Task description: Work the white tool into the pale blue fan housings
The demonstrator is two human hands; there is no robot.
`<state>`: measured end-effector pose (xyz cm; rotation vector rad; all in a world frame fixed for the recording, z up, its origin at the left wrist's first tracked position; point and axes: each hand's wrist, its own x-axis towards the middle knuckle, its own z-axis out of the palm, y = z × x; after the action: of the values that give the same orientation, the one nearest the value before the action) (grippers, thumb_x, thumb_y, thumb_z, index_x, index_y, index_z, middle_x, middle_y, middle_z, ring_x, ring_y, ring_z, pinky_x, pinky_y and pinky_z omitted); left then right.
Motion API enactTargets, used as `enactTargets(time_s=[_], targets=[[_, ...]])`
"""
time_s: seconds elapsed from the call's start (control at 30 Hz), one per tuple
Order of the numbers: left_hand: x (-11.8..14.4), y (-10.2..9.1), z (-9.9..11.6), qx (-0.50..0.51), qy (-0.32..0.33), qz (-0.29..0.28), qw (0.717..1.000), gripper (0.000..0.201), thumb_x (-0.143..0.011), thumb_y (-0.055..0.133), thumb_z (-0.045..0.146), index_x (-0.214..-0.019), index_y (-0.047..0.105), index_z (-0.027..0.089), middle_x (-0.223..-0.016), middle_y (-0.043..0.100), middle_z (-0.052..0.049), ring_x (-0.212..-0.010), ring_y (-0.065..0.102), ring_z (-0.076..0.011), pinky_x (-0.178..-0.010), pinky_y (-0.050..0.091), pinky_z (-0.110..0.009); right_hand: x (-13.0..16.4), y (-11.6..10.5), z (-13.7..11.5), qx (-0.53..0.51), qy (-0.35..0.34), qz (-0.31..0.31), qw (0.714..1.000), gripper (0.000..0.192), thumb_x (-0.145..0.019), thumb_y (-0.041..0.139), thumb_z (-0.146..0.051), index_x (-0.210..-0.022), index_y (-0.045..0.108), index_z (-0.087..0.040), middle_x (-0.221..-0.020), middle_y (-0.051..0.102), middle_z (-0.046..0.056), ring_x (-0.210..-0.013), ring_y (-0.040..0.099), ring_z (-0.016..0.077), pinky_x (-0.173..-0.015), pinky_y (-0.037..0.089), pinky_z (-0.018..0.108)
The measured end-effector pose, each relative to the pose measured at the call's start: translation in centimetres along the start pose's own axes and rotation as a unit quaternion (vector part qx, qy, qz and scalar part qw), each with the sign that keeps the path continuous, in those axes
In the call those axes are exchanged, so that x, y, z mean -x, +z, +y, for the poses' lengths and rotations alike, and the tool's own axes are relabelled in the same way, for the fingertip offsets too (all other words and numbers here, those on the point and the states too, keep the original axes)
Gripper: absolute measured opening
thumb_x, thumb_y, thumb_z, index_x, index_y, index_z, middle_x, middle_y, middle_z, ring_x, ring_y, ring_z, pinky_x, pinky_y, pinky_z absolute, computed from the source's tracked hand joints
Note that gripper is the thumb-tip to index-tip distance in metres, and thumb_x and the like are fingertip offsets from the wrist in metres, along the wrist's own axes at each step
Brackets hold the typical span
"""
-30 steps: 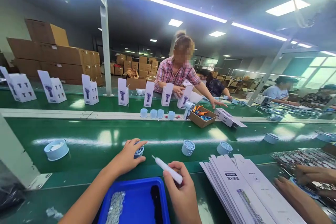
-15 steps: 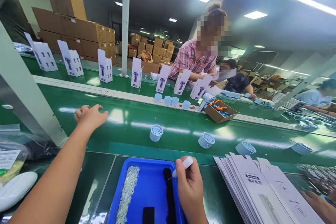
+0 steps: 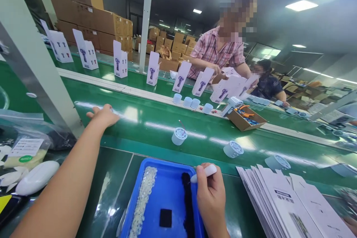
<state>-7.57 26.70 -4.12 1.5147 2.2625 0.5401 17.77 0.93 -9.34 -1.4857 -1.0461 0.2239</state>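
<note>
My left hand (image 3: 103, 115) is stretched far out to the left, palm down on the green belt (image 3: 156, 126). Whatever lies under it is hidden. My right hand (image 3: 210, 197) grips a white pen-like tool (image 3: 206, 171), tip down over the blue tray (image 3: 167, 164) in front of me. In the tray are a strip of small silvery pieces (image 3: 145, 197), a black strip (image 3: 188, 200) and a black square (image 3: 165, 217). The nearest round light-blue part (image 3: 179, 136) stands on the belt beyond the tray, touched by neither hand.
Two more round parts (image 3: 232, 149) follow on the belt. Flat white carton blanks (image 3: 279, 200) are stacked at right. A slanted metal post (image 3: 36, 78), bags and a white oval object (image 3: 36, 176) crowd the left. Across the belt, a person in a plaid shirt (image 3: 220, 52) handles white boxes (image 3: 120, 63).
My left hand has let go of a round part near the tray and reached far left across the belt. My right hand has tipped the tool down over the tray. The view has swung left.
</note>
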Motion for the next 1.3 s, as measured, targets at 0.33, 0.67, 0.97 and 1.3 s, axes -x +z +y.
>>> enactTargets(time_s=[0.33,0.67,0.97,1.3], targets=[[2.0,-0.2,1.7,0.113,0.063,0.015,0.991,0.033,-0.061,0.069,0.03,-0.091,0.061,0.019,-0.12,0.057,-0.016,-0.102,0.06,-0.0345,-0.085,0.047,-0.041,0.1,-0.2,-0.9,-0.072,0.05,-0.015,0.996,0.023,-0.09,0.054,-0.041,-0.078,0.051,-0.021,-0.068,0.052,-0.004,-0.056,0.05,0.0094,-0.053,0.043,0.022],[6.2,-2.1,5.1,0.232,0.161,-0.032,0.959,0.027,-0.059,0.071,0.032,-0.082,0.061,0.022,-0.105,0.063,-0.007,-0.09,0.06,-0.0256,-0.071,0.046,-0.034,0.6,0.0,-1.0,-0.03,0.047,-0.156,0.986,0.021,-0.093,0.052,-0.038,-0.081,0.051,-0.021,-0.07,0.057,-0.002,-0.061,0.053,0.0116,-0.06,0.044,0.025],[6.7,-2.3,5.3,0.239,0.17,-0.031,0.955,0.026,-0.06,0.073,0.029,-0.083,0.062,0.021,-0.112,0.059,-0.008,-0.098,0.057,-0.027,-0.076,0.045,-0.036,0.8,-0.4,-1.2,0.013,-0.01,-0.195,0.981,0.017,-0.093,0.051,-0.033,-0.081,0.05,-0.021,-0.072,0.055,-0.002,-0.064,0.053,0.0122,-0.061,0.043,0.025],[7.2,-2.5,5.4,0.25,0.18,-0.056,0.95,0.025,-0.061,0.072,0.028,-0.082,0.061,0.02,-0.107,0.059,-0.008,-0.088,0.059,-0.0246,-0.069,0.046,-0.034,0.9,-0.5,-1.7,0.032,-0.059,-0.138,0.988,0.014,-0.092,0.053,-0.029,-0.08,0.05,-0.021,-0.069,0.056,-0.002,-0.062,0.055,0.0123,-0.06,0.044,0.025]])
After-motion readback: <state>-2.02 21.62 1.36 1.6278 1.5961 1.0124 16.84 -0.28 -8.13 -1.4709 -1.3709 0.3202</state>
